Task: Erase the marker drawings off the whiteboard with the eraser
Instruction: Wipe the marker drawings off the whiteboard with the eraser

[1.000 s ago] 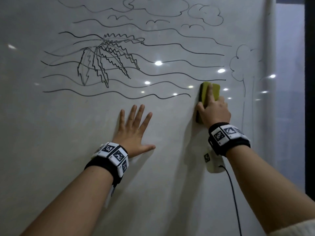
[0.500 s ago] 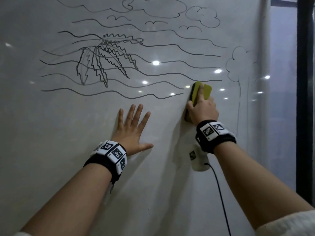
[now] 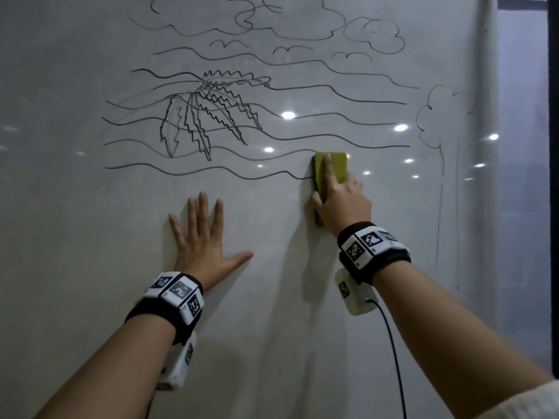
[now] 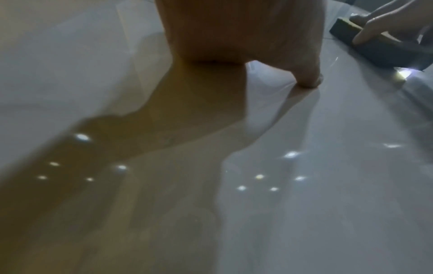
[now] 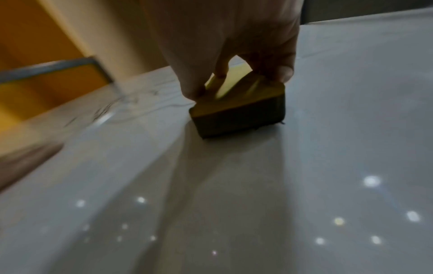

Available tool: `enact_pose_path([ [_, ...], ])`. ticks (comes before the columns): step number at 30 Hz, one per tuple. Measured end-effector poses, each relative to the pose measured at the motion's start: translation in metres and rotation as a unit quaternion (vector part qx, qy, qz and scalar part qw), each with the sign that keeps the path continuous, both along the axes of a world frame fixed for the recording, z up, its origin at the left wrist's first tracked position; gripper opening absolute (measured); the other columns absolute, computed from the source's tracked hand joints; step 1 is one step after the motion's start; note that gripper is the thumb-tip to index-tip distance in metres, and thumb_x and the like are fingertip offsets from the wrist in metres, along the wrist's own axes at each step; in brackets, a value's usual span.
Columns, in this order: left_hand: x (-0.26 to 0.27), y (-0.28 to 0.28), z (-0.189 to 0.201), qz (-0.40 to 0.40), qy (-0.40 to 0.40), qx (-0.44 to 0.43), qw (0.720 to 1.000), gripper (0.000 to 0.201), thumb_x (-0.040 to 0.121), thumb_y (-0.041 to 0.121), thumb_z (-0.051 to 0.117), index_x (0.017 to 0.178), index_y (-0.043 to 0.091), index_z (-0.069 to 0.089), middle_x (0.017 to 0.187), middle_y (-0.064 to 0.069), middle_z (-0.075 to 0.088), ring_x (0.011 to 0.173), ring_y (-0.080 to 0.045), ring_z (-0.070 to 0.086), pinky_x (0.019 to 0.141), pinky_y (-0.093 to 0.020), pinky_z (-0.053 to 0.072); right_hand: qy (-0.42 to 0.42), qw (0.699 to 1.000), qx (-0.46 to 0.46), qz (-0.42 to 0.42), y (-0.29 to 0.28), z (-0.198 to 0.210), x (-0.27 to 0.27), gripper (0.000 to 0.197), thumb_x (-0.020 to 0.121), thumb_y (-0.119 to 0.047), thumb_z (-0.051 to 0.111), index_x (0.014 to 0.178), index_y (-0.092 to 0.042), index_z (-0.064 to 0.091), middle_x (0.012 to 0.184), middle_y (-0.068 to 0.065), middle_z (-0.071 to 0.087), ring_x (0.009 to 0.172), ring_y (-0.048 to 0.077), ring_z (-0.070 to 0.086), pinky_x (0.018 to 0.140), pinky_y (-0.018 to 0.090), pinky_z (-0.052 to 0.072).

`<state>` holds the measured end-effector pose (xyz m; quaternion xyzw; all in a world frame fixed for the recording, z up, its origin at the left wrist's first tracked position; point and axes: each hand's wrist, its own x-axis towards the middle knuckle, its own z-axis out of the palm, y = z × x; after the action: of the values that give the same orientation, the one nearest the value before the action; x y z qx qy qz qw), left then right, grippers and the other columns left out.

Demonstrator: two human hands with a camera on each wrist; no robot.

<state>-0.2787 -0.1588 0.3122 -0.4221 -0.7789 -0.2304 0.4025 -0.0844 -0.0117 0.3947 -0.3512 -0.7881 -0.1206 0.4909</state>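
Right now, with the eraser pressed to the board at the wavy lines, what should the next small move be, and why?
Probably slide the eraser a little further left along the lowest wavy line. The right hand holds it flat against the whiteboard at that line's right end, the line running on unerased to its left, while the left hand braces below.

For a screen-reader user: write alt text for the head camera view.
A person's right hand presses a yellow-green eraser against a whiteboard, at the right ends of the two lowest wavy marker lines. The left hand lies flat, fingers spread, on the bare board below. Above are a drawn palm tree, clouds and birds.
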Motion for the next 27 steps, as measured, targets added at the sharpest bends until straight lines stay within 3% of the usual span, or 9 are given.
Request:
enact_pose_path([
  [2, -0.001, 0.001, 0.002, -0.015, -0.004, -0.006, 1.000, 0.110, 0.056, 0.086, 0.014, 0.133, 0.030, -0.041, 0.143, -0.002, -0.043, 0.128, -0.017, -0.047, 0.096, -0.044, -0.040, -0.001, 1.000, 0.013, -0.010, 0.007, 0.005, 0.007, 0.072, 0.093, -0.044, 0.044, 0.150, -0.034, 0.002, 0.133, 0.018, 0.037, 0.120, 0.035, 0.038, 0.082, 0.043, 0.045],
  [7, -0.001, -0.001, 0.003, -0.019, -0.010, -0.022, 1.000, 0.110, 0.054, 0.086, 0.009, 0.128, 0.029, -0.047, 0.135, -0.002, -0.053, 0.125, -0.019, -0.051, 0.094, -0.046, -0.040, 0.112, 0.990, -0.081, 0.001, 0.002, 0.015, -0.003, 0.070, 0.094, -0.042, 0.040, 0.151, -0.031, 0.002, 0.134, 0.018, 0.036, 0.120, 0.035, 0.038, 0.087, 0.042, 0.043],
  [12, -0.002, -0.004, 0.004, -0.016, -0.010, -0.035, 0.999, 0.109, 0.055, 0.086, 0.011, 0.126, 0.030, -0.051, 0.133, -0.001, -0.056, 0.126, -0.019, -0.050, 0.093, -0.045, -0.041, -0.032, 0.998, 0.061, -0.001, -0.006, 0.010, -0.007, 0.073, 0.093, -0.042, 0.047, 0.150, -0.032, 0.003, 0.137, 0.019, 0.034, 0.120, 0.035, 0.038, 0.081, 0.043, 0.046],
  [18, -0.008, -0.016, 0.002, -0.024, 0.018, -0.039, 0.999, 0.105, 0.057, 0.085, 0.010, 0.133, 0.034, -0.042, 0.142, 0.003, -0.047, 0.133, -0.017, -0.041, 0.104, -0.046, -0.030, 0.117, 0.989, -0.089, 0.004, -0.004, 0.025, -0.002, 0.070, 0.094, -0.043, 0.040, 0.151, -0.032, 0.001, 0.139, 0.019, 0.032, 0.122, 0.036, 0.037, 0.090, 0.044, 0.042],
  [24, -0.009, -0.017, 0.000, 0.000, -0.005, -0.018, 1.000, 0.115, 0.054, 0.090, 0.018, 0.135, 0.032, -0.039, 0.138, -0.004, -0.052, 0.130, -0.024, -0.045, 0.102, -0.051, -0.031, -0.008, 0.999, 0.041, 0.021, -0.021, 0.013, -0.021, 0.071, 0.094, -0.044, 0.043, 0.151, -0.032, 0.002, 0.134, 0.019, 0.035, 0.120, 0.034, 0.038, 0.084, 0.042, 0.045],
  [27, -0.011, -0.015, 0.000, -0.004, -0.008, -0.022, 1.000, 0.118, 0.060, 0.090, 0.032, 0.138, 0.030, -0.034, 0.138, -0.006, -0.050, 0.125, -0.023, -0.050, 0.103, -0.052, -0.029, 0.026, 1.000, 0.012, 0.003, -0.015, 0.019, -0.019, 0.071, 0.094, -0.046, 0.042, 0.150, -0.033, 0.001, 0.132, 0.018, 0.038, 0.118, 0.035, 0.040, 0.082, 0.042, 0.045],
])
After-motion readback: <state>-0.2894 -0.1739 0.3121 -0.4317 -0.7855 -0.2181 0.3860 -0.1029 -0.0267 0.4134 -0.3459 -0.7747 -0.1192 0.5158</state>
